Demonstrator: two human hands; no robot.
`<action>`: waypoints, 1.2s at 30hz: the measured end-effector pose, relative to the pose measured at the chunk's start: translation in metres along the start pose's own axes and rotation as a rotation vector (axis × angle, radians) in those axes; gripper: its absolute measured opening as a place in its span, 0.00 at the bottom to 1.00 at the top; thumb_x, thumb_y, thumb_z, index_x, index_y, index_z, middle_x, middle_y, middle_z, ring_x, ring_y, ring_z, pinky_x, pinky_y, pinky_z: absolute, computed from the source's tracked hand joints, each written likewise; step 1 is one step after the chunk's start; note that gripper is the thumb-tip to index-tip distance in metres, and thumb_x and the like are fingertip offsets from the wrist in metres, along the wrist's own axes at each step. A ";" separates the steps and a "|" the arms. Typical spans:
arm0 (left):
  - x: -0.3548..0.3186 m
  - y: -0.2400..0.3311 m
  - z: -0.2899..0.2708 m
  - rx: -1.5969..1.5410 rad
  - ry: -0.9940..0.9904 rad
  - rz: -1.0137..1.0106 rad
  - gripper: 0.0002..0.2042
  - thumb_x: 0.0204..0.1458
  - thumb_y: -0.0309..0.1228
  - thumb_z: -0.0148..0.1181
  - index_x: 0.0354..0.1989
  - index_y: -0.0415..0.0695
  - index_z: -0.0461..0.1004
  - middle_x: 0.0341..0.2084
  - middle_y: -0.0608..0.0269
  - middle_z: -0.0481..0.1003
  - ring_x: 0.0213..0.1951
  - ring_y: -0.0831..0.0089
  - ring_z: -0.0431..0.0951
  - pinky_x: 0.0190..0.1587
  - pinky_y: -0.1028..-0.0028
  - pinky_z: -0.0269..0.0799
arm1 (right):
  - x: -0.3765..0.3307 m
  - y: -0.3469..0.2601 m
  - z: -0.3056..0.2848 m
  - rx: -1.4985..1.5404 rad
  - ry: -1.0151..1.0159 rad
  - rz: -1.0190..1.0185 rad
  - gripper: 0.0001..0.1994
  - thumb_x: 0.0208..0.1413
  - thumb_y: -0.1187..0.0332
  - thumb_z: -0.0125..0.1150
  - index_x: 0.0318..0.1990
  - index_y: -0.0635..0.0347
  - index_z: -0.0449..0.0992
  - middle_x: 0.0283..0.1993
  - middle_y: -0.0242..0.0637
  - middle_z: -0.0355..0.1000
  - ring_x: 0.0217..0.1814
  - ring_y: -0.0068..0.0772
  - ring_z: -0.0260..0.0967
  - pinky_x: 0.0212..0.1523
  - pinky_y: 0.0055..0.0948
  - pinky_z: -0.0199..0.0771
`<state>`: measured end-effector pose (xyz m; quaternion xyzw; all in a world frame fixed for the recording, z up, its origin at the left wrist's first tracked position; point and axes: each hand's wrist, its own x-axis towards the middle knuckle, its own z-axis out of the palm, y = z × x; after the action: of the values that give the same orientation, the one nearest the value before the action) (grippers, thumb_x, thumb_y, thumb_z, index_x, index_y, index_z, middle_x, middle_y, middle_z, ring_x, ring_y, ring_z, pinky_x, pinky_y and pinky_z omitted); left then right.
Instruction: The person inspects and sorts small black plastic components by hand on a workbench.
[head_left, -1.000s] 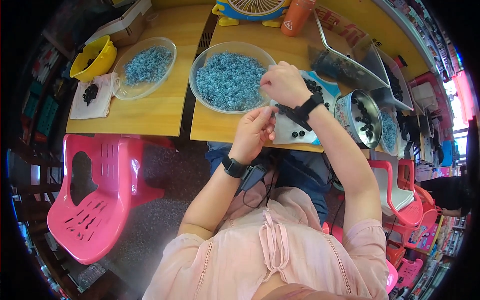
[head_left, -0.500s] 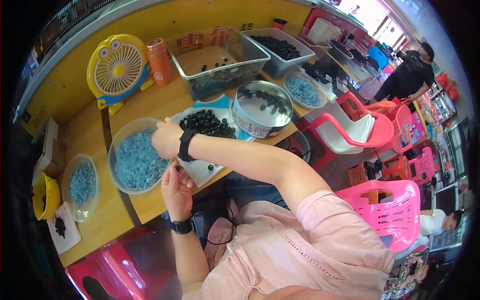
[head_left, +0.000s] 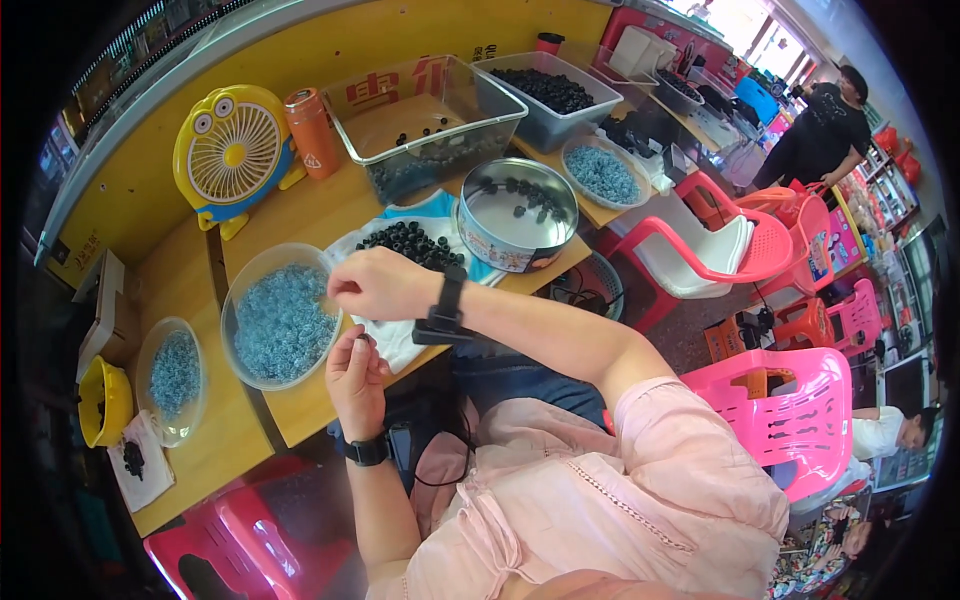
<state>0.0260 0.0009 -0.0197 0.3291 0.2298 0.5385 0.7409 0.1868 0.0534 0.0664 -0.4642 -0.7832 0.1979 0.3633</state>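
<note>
While hands (head_left: pixel 385 285) nearly meet, left (head_left: pixel 357 385) pinches dark piece (head_left: pixel 363 339).

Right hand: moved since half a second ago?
Yes, the right hand has shifted rightward, judged against the large bowl of blue pieces: most of the hand now shows outside its rim.

Head fisheye (left one) looks down.

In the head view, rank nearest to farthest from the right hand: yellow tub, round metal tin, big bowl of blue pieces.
From the right hand:
1. Big bowl of blue pieces, just left
2. Round metal tin, to the right
3. Yellow tub, far left
</note>
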 end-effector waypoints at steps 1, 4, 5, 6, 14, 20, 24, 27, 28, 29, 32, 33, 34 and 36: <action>-0.001 0.001 0.000 0.026 0.013 0.002 0.12 0.62 0.29 0.55 0.50 0.38 0.72 0.32 0.66 0.73 0.28 0.83 0.68 0.29 0.82 0.66 | -0.009 -0.006 -0.004 0.005 -0.003 -0.002 0.08 0.49 0.69 0.59 0.35 0.63 0.79 0.32 0.46 0.76 0.37 0.47 0.76 0.39 0.37 0.76; -0.008 0.001 0.001 0.107 0.076 -0.008 0.12 0.61 0.28 0.55 0.51 0.36 0.72 0.32 0.67 0.73 0.28 0.83 0.68 0.30 0.82 0.66 | -0.037 -0.010 -0.001 0.203 0.040 0.042 0.09 0.53 0.67 0.61 0.39 0.63 0.79 0.33 0.45 0.77 0.36 0.36 0.77 0.38 0.30 0.76; -0.010 0.000 0.001 0.155 0.101 -0.023 0.13 0.61 0.28 0.56 0.51 0.35 0.72 0.32 0.67 0.73 0.28 0.83 0.69 0.30 0.82 0.66 | -0.047 -0.010 -0.004 0.281 0.042 0.102 0.10 0.55 0.67 0.62 0.40 0.64 0.79 0.34 0.42 0.78 0.36 0.28 0.76 0.39 0.28 0.75; -0.008 0.000 0.009 0.199 0.067 -0.010 0.12 0.60 0.27 0.57 0.50 0.36 0.73 0.33 0.66 0.74 0.29 0.82 0.71 0.31 0.81 0.69 | -0.057 -0.012 -0.010 0.358 0.049 0.177 0.09 0.57 0.67 0.61 0.40 0.63 0.79 0.33 0.35 0.78 0.35 0.21 0.73 0.37 0.24 0.74; -0.015 -0.001 0.035 0.371 -0.069 0.129 0.13 0.53 0.20 0.62 0.47 0.35 0.76 0.38 0.63 0.74 0.32 0.79 0.76 0.31 0.81 0.74 | -0.096 -0.019 -0.021 1.049 -0.007 0.512 0.09 0.59 0.72 0.59 0.45 0.66 0.77 0.35 0.31 0.75 0.32 0.17 0.70 0.35 0.17 0.72; -0.021 0.002 0.041 0.465 -0.121 0.194 0.13 0.54 0.20 0.62 0.48 0.35 0.75 0.38 0.62 0.74 0.30 0.79 0.76 0.31 0.81 0.73 | -0.103 -0.016 -0.018 1.196 0.043 0.510 0.09 0.59 0.73 0.61 0.46 0.65 0.76 0.36 0.33 0.76 0.33 0.20 0.71 0.35 0.18 0.73; -0.022 0.003 0.039 0.265 -0.128 0.023 0.14 0.57 0.23 0.59 0.51 0.36 0.73 0.39 0.61 0.75 0.29 0.80 0.73 0.31 0.79 0.73 | -0.108 -0.013 -0.015 1.240 0.085 0.495 0.09 0.59 0.72 0.61 0.45 0.65 0.76 0.37 0.34 0.76 0.32 0.20 0.71 0.35 0.18 0.73; -0.021 0.006 0.041 0.075 -0.113 -0.045 0.13 0.58 0.24 0.58 0.52 0.38 0.73 0.39 0.60 0.77 0.28 0.80 0.73 0.31 0.79 0.73 | -0.109 -0.015 -0.015 1.188 0.121 0.441 0.09 0.59 0.72 0.61 0.46 0.65 0.76 0.39 0.35 0.77 0.32 0.19 0.71 0.35 0.18 0.73; -0.021 0.006 0.042 0.008 -0.106 -0.065 0.13 0.58 0.24 0.58 0.51 0.38 0.73 0.40 0.60 0.78 0.28 0.80 0.74 0.31 0.79 0.73 | -0.109 -0.016 -0.016 1.144 0.137 0.416 0.09 0.59 0.72 0.61 0.46 0.65 0.76 0.39 0.35 0.77 0.32 0.19 0.71 0.35 0.17 0.72; -0.021 0.006 0.042 0.008 -0.107 -0.064 0.13 0.58 0.24 0.58 0.51 0.38 0.73 0.40 0.60 0.78 0.28 0.80 0.74 0.31 0.79 0.73 | -0.109 -0.015 -0.017 1.143 0.137 0.416 0.09 0.59 0.72 0.61 0.46 0.65 0.76 0.39 0.35 0.77 0.32 0.19 0.71 0.35 0.17 0.72; -0.021 0.004 0.042 -0.036 -0.093 -0.071 0.13 0.57 0.24 0.58 0.51 0.38 0.73 0.38 0.60 0.78 0.27 0.80 0.73 0.30 0.79 0.73 | -0.110 -0.016 -0.018 1.056 0.140 0.391 0.10 0.59 0.73 0.61 0.46 0.66 0.76 0.40 0.35 0.77 0.33 0.18 0.71 0.36 0.17 0.72; -0.021 0.003 0.042 -0.001 -0.089 -0.069 0.13 0.57 0.24 0.59 0.51 0.38 0.74 0.37 0.61 0.78 0.27 0.79 0.74 0.30 0.79 0.73 | -0.110 -0.019 -0.019 1.017 0.139 0.396 0.09 0.58 0.73 0.62 0.45 0.66 0.77 0.40 0.35 0.77 0.33 0.18 0.71 0.36 0.17 0.72; -0.021 0.002 0.041 0.034 -0.086 -0.067 0.13 0.57 0.24 0.59 0.50 0.38 0.74 0.36 0.61 0.79 0.27 0.79 0.74 0.30 0.79 0.73 | -0.110 -0.021 -0.020 0.978 0.138 0.402 0.09 0.58 0.73 0.62 0.44 0.66 0.78 0.39 0.34 0.77 0.33 0.18 0.70 0.35 0.17 0.72; -0.021 0.001 0.040 0.071 -0.100 -0.054 0.13 0.56 0.25 0.60 0.49 0.37 0.75 0.35 0.61 0.79 0.27 0.79 0.74 0.29 0.79 0.73 | -0.109 -0.025 -0.020 0.919 0.139 0.410 0.08 0.58 0.73 0.63 0.43 0.66 0.78 0.38 0.32 0.76 0.33 0.18 0.70 0.35 0.17 0.73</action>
<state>0.0466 -0.0290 0.0076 0.3754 0.2204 0.4928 0.7534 0.2206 -0.0545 0.0536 -0.4128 -0.4820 0.5580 0.5347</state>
